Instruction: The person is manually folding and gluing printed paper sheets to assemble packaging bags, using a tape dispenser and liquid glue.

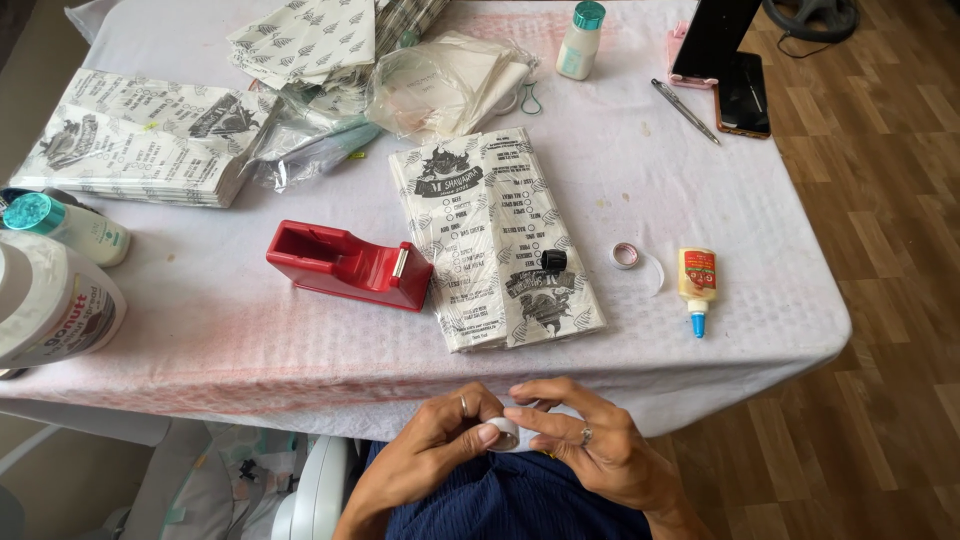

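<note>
Both hands meet low in front of the counter (250,350), draped in a white cloth. The left hand (425,455) and right hand (590,445) are pinching one small white roll of tape (504,433) between them, held over the lap and equally close to each. The one red plastic tape dispenser (345,265) sits ahead and to the left, long axis running left to right. Beside it lies one stack of printed paper bags (495,240), with another small tape ring (625,256) to the right.
</note>
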